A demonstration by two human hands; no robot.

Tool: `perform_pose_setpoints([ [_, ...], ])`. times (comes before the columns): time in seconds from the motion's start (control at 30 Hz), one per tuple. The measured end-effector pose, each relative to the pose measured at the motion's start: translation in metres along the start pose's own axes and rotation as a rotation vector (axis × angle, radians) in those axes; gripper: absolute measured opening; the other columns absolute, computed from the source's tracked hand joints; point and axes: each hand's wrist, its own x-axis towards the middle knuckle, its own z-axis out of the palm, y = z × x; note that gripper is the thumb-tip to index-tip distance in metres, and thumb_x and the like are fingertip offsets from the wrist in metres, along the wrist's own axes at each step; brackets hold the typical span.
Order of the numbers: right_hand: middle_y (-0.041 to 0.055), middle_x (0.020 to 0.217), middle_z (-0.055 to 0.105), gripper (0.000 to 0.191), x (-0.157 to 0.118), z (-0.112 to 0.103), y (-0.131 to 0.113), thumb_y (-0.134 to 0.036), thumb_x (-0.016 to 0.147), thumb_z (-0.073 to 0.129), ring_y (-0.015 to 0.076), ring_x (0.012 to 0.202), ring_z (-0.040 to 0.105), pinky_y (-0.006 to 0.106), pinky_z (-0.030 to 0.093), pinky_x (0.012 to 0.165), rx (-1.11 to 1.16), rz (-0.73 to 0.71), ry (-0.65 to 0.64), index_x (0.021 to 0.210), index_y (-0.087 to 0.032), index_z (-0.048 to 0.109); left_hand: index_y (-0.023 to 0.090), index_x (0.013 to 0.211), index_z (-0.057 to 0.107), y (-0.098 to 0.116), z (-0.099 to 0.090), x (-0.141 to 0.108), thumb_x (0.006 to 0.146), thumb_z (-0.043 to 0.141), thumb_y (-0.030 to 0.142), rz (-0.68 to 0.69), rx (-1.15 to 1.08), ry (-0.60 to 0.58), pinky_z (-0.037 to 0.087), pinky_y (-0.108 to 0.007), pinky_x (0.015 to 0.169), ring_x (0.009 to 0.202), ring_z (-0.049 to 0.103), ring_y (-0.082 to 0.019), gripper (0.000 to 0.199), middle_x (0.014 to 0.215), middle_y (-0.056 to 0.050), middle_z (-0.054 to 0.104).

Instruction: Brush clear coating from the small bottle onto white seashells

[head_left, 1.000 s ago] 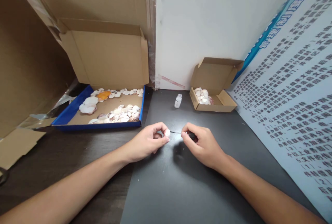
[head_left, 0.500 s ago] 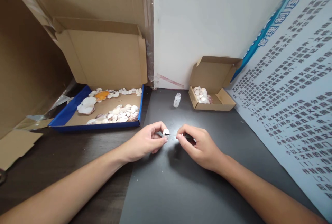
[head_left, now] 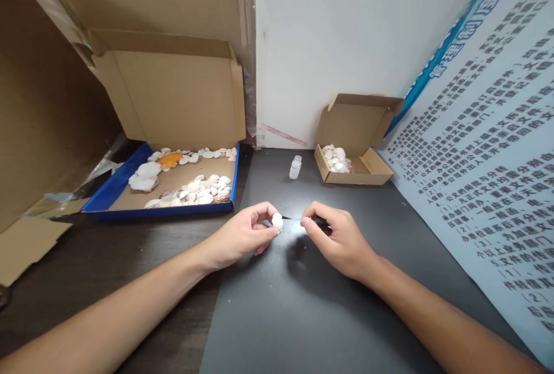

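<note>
Between the thumb and fingers of my left hand [head_left: 249, 232] is a small white seashell [head_left: 277, 221]. My right hand [head_left: 335, 235] pinches a thin brush [head_left: 287, 218] whose dark tip points left, at or very near the shell's right edge; whether it touches I cannot tell. Most of the brush's handle is hidden by my right fingers. Both hands are above the dark grey mat [head_left: 277, 316]. Behind them stands a small clear bottle [head_left: 295, 168] with whitish contents, upright and without a visible cap.
At the left, a blue-edged cardboard box [head_left: 164, 210] with a raised lid holds several white shells and an orange one [head_left: 170, 159]. A smaller open cardboard box [head_left: 359, 178] with shells stands back right. A printed poster [head_left: 489, 131] leans along the right side.
My right hand has moved a little to the right with the brush, drawing its tip from over the shell to the shell's edge. The shell looks slightly turned in my left hand.
</note>
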Motion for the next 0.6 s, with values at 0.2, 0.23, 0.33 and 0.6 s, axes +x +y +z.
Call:
perform_pose_setpoints([
  [0.2,-0.0055,0.061,0.052,0.014,-0.0016,0.0019,-0.0012,-0.019,0.090,0.052,0.0087,0.052,0.043,0.021,0.032,0.051,-0.001,0.046,-0.033,0.076,-0.019,0.056,0.018,0.084,0.049,0.0004,0.0007,0.0005,0.081,0.069,0.037,-0.006,-0.013,0.007,0.028,-0.018,0.046,0.048,0.040,-0.005,0.028,0.059,0.009,0.045],
  [0.23,-0.0057,0.060,0.051,0.014,-0.0017,0.0016,-0.0011,-0.018,0.090,0.052,0.0086,0.051,0.042,0.021,0.032,0.050,-0.003,0.055,-0.022,0.076,-0.019,0.056,0.018,0.084,0.049,0.0004,0.0008,0.0006,0.081,0.068,0.036,-0.008,-0.013,0.008,0.028,-0.018,0.046,0.047,0.040,-0.005,0.027,0.059,0.009,0.045],
  [0.33,-0.0049,0.062,0.052,0.014,-0.0018,0.0007,-0.0013,-0.019,0.090,0.051,0.0089,0.053,0.044,0.020,0.033,0.051,0.024,0.018,-0.002,0.077,-0.019,0.056,0.018,0.083,0.050,0.0007,0.0012,0.0009,0.081,0.068,0.035,-0.015,-0.012,0.018,0.028,-0.018,0.046,0.048,0.041,-0.005,0.026,0.060,0.008,0.046],
  [0.6,-0.0042,0.067,0.059,0.013,-0.0009,0.0030,-0.0027,-0.017,0.090,0.053,0.0087,0.056,0.047,0.020,0.036,0.053,0.025,-0.036,-0.016,0.079,-0.019,0.059,0.016,0.085,0.053,0.0060,0.0022,-0.0011,0.083,0.065,0.037,-0.020,0.027,0.023,0.031,-0.019,0.049,0.048,0.040,-0.006,0.024,0.056,0.009,0.045],
])
